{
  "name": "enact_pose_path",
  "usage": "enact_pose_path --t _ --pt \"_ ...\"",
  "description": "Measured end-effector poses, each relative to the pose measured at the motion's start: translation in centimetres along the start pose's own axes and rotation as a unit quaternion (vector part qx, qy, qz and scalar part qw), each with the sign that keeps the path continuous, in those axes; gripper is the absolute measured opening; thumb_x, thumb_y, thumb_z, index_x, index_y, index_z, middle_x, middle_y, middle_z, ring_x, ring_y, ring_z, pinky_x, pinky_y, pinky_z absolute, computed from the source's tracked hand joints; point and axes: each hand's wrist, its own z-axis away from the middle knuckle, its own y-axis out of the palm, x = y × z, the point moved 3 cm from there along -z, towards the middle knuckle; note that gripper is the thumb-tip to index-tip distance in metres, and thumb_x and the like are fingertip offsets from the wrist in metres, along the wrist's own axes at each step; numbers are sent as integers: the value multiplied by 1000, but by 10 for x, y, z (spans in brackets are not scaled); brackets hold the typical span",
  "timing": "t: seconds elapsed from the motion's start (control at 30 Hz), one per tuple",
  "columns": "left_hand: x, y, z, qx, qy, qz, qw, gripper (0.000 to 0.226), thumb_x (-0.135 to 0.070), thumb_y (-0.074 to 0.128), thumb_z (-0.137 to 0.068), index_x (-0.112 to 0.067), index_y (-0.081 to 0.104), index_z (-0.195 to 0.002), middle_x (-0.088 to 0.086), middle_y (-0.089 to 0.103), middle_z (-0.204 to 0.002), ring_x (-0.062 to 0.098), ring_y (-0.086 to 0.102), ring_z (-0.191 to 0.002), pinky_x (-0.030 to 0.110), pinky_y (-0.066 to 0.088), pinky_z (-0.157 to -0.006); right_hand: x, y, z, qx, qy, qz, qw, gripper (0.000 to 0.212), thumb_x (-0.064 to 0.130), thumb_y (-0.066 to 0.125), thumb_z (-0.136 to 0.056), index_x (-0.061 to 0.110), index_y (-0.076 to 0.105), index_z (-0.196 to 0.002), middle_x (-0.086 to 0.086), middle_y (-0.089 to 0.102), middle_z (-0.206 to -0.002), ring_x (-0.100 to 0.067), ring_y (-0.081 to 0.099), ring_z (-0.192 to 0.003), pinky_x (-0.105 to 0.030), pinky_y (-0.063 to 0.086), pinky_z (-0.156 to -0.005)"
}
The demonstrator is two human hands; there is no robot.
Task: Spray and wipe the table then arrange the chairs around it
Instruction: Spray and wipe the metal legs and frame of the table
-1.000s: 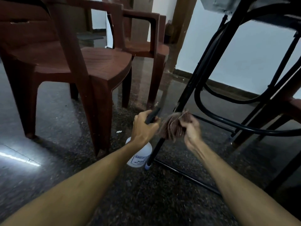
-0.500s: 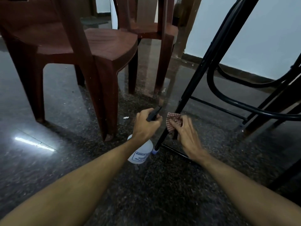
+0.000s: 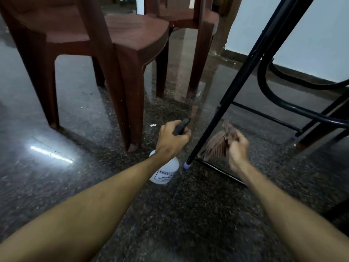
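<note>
Gripping the spray bottle (image 3: 166,173) in my left hand (image 3: 172,141), I clutched the blurred cloth (image 3: 215,146) in my right hand (image 3: 238,150), just beside the black table leg (image 3: 242,82), low near its foot.

The reddish-brown cloth (image 3: 220,146) pinched in my right hand (image 3: 238,150) is smeared by blur, so I cannot tell its pattern or its edges, and my fingertips are lost behind it. My left hand (image 3: 172,140) covers the neck and shoulder of the white plastic spray bottle (image 3: 166,171). Only its black trigger and lower body show, and the small print on its label is too fine to read. The black metal table frame (image 3: 226,95) runs out of the top edge, so the tabletop is unseen. Both brown plastic chairs (image 3: 117,33) lose their backs to that edge. A brown leg (image 3: 321,129) at the right is cut off too.
</note>
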Motion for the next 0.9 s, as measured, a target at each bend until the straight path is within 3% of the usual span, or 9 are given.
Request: enact_pose_path --t 0.1,0.27,0.33,0.4,0.47,0.57,0.63,0.73,0.9 --pt "5 7 0 5 -6 -2 1000 29 -29 66 -87 -20 49 -65 3 47 -60 23 43 -62 36 36 -58 23 21 -17 92 125 -187 970 61 -24 23 -84 5 59 -125 -9 69 -95 -22 65 -83 -28 54 -74" --pt "9 13 -1 0 -11 7 1000 31 -24 66 -87 -19 47 -64 2 45 -57 21 39 -54 35 34 -56 -7 31 9 179 164 -39 969 59 -22 28 -85 1 60 -129 -11 72 -103 -33 67 -104 -33 58 -83" --pt "12 13 -1 -4 -8 5 1000 32 -21 67 -89 -17 47 -64 2 44 -56 19 38 -51 34 34 -54 -14 26 21 87 94 5 992 47 -17 37 -91 6 64 -121 -10 68 -112 -38 61 -117 -41 49 -100" --pt "17 13 1 0 -7 8 1000 30 -20 68 -90 -10 51 -67 11 46 -57 19 38 -52 33 34 -54 -1 19 37 -20 -101 124 987 37 -7 45 -96 10 64 -123 -5 62 -118 -28 57 -119 -32 42 -103" --pt "21 12 1 3 -8 16 1000 28 -18 67 -90 -4 53 -71 19 48 -60 21 39 -55 34 34 -55 18 20 49 -37 -302 238 922 37 2 49 -97 13 62 -130 -6 54 -122 -19 50 -116 -27 39 -100" --pt "25 11 0 -11 -6 16 1000 30 -20 65 -88 -1 51 -71 21 47 -59 23 37 -55 36 34 -55 33 44 47 20 -422 451 786 45 8 64 -92 14 55 -136 -13 45 -136 -29 42 -120 -42 46 -94" --pt "25 11 0 -20 -5 12 1000 29 -20 65 -88 -1 51 -70 18 48 -59 23 38 -54 37 34 -55 20 66 48 56 -453 609 648 56 8 68 -86 9 50 -139 -19 39 -141 -38 38 -117 -46 46 -85" --pt "26 10 2 -26 -3 10 1000 30 -20 65 -89 -2 51 -70 14 46 -59 23 37 -57 44 37 -55 -16 86 60 176 -433 727 503 44 30 54 -95 9 58 -133 -19 36 -139 -38 36 -119 -45 38 -93" --pt "33 12 4 -23 -8 -11 1000 30 -22 67 -91 -6 53 -70 8 46 -59 23 40 -58 48 42 -59 -34 110 61 185 -427 778 422 46 35 40 -103 14 49 -143 -14 42 -143 -35 36 -129 -43 33 -105"
